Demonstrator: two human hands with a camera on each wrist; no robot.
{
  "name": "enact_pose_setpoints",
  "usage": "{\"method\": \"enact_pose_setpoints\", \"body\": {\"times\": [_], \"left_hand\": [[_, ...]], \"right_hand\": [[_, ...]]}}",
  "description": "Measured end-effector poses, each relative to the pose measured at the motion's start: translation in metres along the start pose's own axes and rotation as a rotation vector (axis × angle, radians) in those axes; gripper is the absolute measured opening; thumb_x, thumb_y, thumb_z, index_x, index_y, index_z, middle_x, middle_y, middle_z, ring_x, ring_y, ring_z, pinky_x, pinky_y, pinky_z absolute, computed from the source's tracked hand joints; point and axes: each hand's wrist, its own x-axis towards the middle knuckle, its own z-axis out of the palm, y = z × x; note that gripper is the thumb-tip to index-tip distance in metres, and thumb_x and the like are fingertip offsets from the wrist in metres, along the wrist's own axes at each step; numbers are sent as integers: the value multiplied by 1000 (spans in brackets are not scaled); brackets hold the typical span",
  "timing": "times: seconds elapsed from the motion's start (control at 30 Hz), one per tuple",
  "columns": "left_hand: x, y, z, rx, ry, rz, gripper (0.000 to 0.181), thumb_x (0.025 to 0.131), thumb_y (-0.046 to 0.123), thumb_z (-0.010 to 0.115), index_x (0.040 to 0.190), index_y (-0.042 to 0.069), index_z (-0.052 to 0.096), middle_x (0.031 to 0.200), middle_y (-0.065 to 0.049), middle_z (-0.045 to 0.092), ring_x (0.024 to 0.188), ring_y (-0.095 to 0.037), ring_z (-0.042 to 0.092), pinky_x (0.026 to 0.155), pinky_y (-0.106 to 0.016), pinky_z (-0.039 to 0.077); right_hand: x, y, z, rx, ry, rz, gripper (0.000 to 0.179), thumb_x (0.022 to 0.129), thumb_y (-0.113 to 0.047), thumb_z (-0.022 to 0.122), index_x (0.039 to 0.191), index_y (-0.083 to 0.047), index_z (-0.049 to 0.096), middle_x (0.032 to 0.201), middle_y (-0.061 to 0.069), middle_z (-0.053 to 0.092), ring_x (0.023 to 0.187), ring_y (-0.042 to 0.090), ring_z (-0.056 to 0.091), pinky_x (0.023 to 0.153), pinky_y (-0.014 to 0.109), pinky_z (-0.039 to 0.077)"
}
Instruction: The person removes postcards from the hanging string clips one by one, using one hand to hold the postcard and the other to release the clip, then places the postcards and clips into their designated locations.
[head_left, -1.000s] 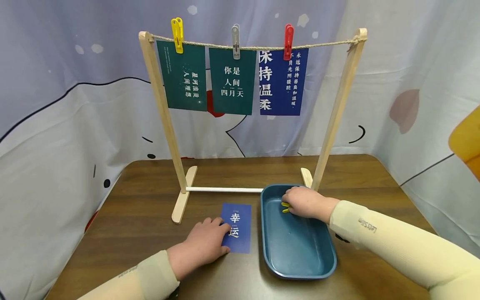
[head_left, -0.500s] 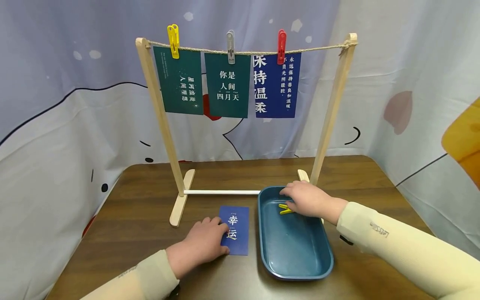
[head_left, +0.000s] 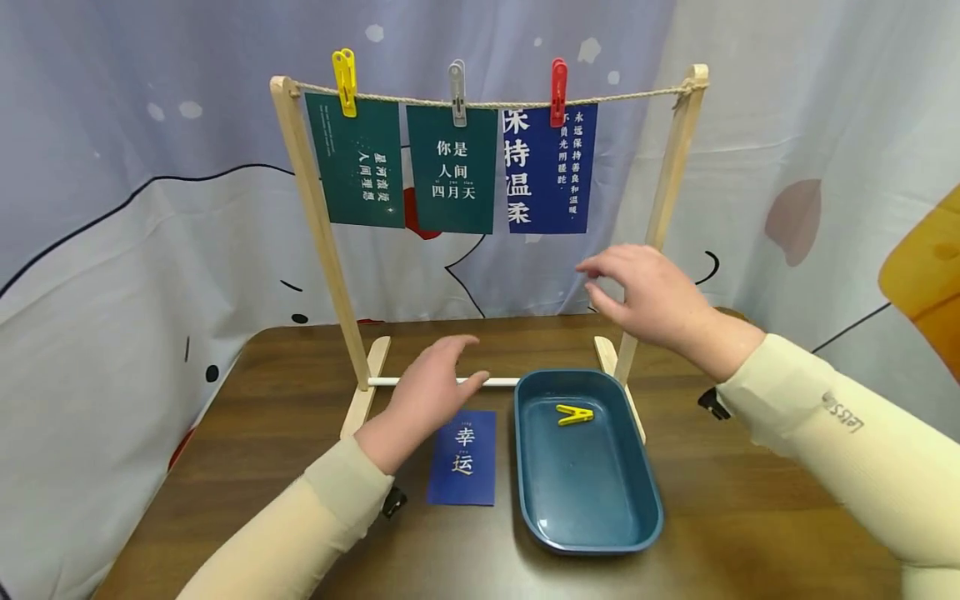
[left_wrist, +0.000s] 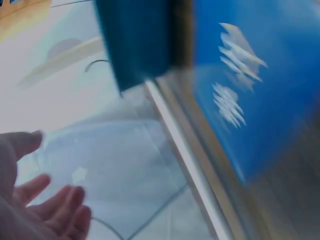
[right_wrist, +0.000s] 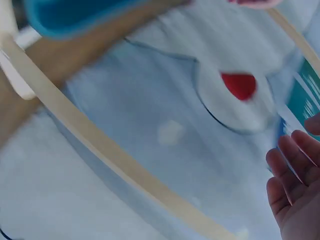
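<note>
My left hand [head_left: 424, 398] hovers over the table with its fingers and thumb apart, holding nothing. Below it, a blue card [head_left: 442, 479] with white characters lies flat. My right hand [head_left: 654, 298] is raised in front of the rack's right post, also holding nothing; in the right wrist view its fingers [right_wrist: 295, 160] look relaxed. A yellow clothespin [head_left: 574, 415] lies inside the dark blue tray [head_left: 588, 500]. On the rope hang a green card [head_left: 348, 179], another green card [head_left: 453, 212] and a blue card [head_left: 546, 171], clipped by yellow [head_left: 345, 83], grey [head_left: 457, 93] and red [head_left: 558, 93] clothespins.
The wooden rack [head_left: 315, 217] stands on the brown table [head_left: 285, 433], its white crossbar [head_left: 495, 382] running low behind the card and tray. A patterned curtain [head_left: 187, 250] hangs behind the table and along its sides.
My right hand has left the tray and risen beside the right post, leaving the yellow clothespin behind. My left hand has lifted off the card and moved forward.
</note>
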Motion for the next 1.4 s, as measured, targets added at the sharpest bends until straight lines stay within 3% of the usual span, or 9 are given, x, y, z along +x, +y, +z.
{"method": "enact_pose_setpoints", "body": {"times": [0.13,0.3,0.43,0.57,0.8,1.0,1.13,1.27,1.4], "left_hand": [[22,20,4,-366,71,-43,52,93,41,68,139,22,53,131,6,59,114,-16,59,90,-41,50],[51,43,1,-889,84,-55,46,96,36,66,137,20,53,128,7,63,112,-18,61,92,-41,50],[70,62,-5,-1143,100,-77,45,98,34,64,139,17,53,128,3,65,113,-26,62,93,-42,51],[84,77,-10,-1309,107,-97,43,100,33,61,139,16,55,130,1,64,114,-26,61,94,-40,51],[100,92,-13,-1477,119,-109,34,99,34,60,130,20,62,127,0,66,110,-25,62,92,-37,51],[104,99,-16,-1520,176,-173,24,96,32,65,117,21,70,122,-4,69,95,-20,65,83,-34,52],[104,101,-18,-1540,217,-211,21,97,29,63,114,19,71,117,-5,71,86,-16,64,74,-29,52],[104,102,-19,-1534,233,-220,20,99,29,62,112,18,71,120,-9,70,85,-16,63,72,-27,51],[102,102,-20,-1514,233,-229,19,99,29,61,110,18,71,116,-7,71,84,-15,62,71,-27,51]], "right_hand": [[25,-1,-33,-40,109,18,23,92,-9,62,113,-1,69,105,13,71,101,32,63,94,52,43],[53,-4,-63,-71,273,8,25,92,-9,61,115,0,69,109,15,70,103,33,60,91,49,41],[74,-8,-81,-97,380,1,31,93,-11,60,122,-1,66,110,15,69,104,35,58,90,48,39],[97,-16,-94,-140,342,74,38,97,-20,57,132,-5,60,118,15,66,114,33,54,101,46,37],[128,-32,-101,-157,123,254,51,103,-33,43,149,-9,44,139,13,55,134,29,43,117,39,25],[143,-34,-100,-227,97,277,53,105,-35,36,149,-7,43,146,13,50,138,31,41,116,43,25],[150,-32,-100,-252,61,335,56,105,-36,33,151,-6,39,151,14,45,141,33,38,116,47,24],[156,-29,-100,-190,-23,417,56,106,-38,28,152,-9,38,151,12,45,141,30,39,118,46,20],[157,-28,-101,-35,-44,498,54,106,-40,29,151,-13,40,145,9,51,132,26,46,115,41,29]]}}
